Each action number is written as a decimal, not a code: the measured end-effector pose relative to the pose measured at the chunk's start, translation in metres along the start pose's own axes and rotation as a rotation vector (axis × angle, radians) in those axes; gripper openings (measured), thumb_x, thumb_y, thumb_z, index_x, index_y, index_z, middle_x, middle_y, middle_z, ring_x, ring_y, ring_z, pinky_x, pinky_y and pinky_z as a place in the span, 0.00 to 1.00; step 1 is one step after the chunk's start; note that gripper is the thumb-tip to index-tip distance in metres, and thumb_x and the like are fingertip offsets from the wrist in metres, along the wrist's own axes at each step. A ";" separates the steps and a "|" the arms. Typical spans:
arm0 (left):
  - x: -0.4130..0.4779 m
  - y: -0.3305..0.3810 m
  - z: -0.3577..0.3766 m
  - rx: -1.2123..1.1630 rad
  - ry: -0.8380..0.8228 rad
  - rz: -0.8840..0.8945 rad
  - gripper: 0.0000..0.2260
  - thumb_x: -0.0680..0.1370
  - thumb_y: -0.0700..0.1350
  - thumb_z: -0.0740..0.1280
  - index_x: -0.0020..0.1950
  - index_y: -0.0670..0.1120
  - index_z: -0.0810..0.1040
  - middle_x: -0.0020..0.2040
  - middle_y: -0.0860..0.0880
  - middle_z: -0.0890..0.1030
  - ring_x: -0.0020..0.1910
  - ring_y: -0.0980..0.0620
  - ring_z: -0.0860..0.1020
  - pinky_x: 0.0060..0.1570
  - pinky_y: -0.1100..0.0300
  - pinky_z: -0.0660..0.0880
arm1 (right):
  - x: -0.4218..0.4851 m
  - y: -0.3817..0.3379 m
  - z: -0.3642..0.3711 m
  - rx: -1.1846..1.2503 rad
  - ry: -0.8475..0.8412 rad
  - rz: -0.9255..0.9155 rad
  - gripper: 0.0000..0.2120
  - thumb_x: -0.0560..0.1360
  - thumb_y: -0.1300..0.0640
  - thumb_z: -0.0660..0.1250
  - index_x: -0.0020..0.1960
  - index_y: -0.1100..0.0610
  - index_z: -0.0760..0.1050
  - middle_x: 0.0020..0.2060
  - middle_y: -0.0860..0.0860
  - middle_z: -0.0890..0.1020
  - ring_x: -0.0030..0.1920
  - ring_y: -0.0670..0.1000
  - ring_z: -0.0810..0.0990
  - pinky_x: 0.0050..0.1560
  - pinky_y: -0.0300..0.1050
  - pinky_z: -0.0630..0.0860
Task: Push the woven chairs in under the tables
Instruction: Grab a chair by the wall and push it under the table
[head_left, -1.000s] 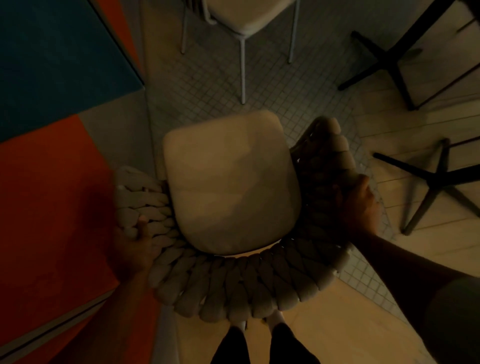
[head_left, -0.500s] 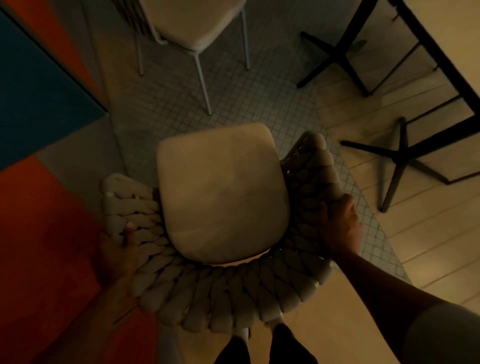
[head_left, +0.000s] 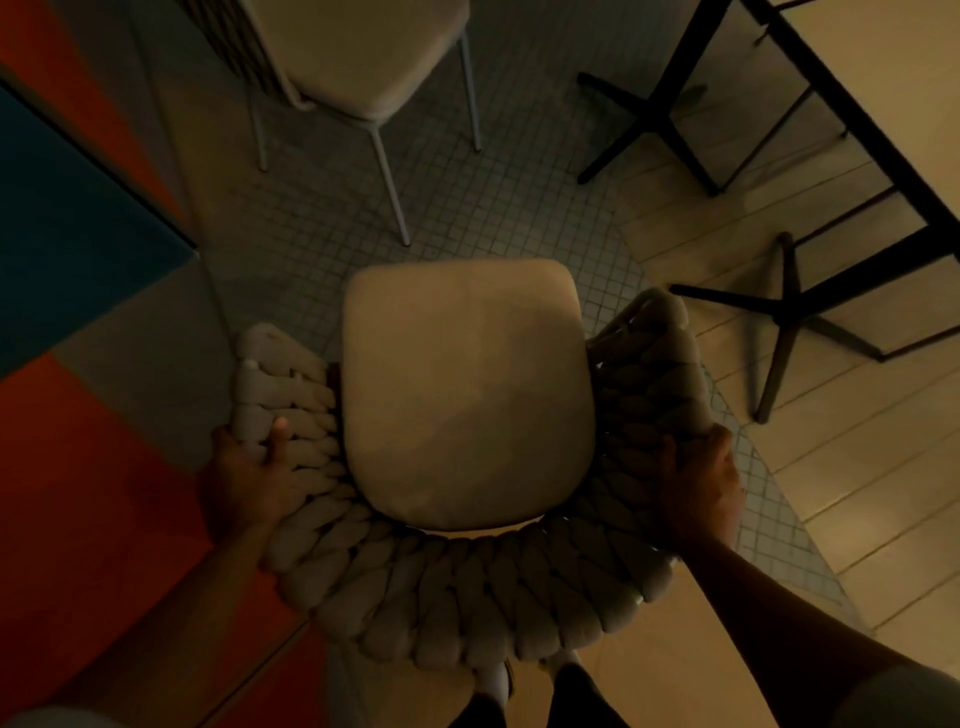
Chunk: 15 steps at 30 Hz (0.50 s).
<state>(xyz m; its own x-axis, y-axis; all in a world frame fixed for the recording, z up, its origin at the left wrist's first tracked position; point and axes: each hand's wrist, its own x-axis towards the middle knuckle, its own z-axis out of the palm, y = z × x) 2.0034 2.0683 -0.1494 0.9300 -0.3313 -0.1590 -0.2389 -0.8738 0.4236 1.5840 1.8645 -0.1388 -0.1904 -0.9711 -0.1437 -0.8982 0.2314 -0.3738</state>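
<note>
1. Fingers (head_left: 278, 436): left hand (head_left: 244, 483) grips the left arm of the chair (head_left: 467, 597), thumb on top of the weave, other fingers hidden beneath. Right hand (head_left: 696, 488) grips the right arm, fingers curled over its rim.
2. Floor (head_left: 467, 208): small grey mosaic tiles in the middle, pale wood planks to the right.
3. Panel (head_left: 78, 234): teal, orange and grey, along the left edge; cannot tell what it is.
4. Table (head_left: 883, 78): pale top, dark edge, upper right corner.
5. Chair: thick woven back and arms, beige cushion (head_left: 462, 400). Stands on the tiles, seat in the open, left of the table and not under it.
6. Second chair (head_left: 358, 47): top edge, same cushion, thin metal legs.
7. Table bases (head_left: 789, 312): two black crossed feet on the planks.
8. Shoes (head_left: 493, 680): just behind the chair back.
</note>
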 end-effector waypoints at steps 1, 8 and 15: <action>0.005 0.003 0.000 0.000 -0.003 -0.001 0.26 0.79 0.64 0.66 0.57 0.41 0.71 0.50 0.34 0.81 0.48 0.32 0.81 0.43 0.42 0.79 | 0.000 0.002 0.004 0.002 0.014 -0.010 0.23 0.82 0.47 0.66 0.70 0.58 0.64 0.56 0.61 0.80 0.47 0.62 0.82 0.40 0.52 0.77; 0.035 0.011 -0.002 0.013 -0.010 0.073 0.26 0.79 0.63 0.67 0.57 0.39 0.73 0.49 0.33 0.82 0.48 0.31 0.81 0.42 0.45 0.76 | -0.014 -0.013 0.015 -0.020 0.061 0.069 0.21 0.81 0.48 0.67 0.67 0.57 0.63 0.54 0.61 0.81 0.44 0.63 0.82 0.39 0.52 0.77; 0.080 0.020 -0.001 0.087 -0.012 0.132 0.28 0.79 0.64 0.68 0.57 0.37 0.73 0.49 0.30 0.81 0.49 0.29 0.80 0.43 0.40 0.77 | -0.019 -0.032 0.030 -0.021 0.066 0.153 0.20 0.81 0.49 0.68 0.66 0.58 0.65 0.55 0.61 0.80 0.46 0.63 0.82 0.40 0.50 0.72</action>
<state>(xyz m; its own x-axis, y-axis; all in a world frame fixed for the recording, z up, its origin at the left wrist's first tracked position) 2.0731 2.0248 -0.1532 0.8857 -0.4491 -0.1177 -0.3827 -0.8498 0.3624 1.6284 1.8768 -0.1512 -0.3505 -0.9265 -0.1366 -0.8646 0.3762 -0.3332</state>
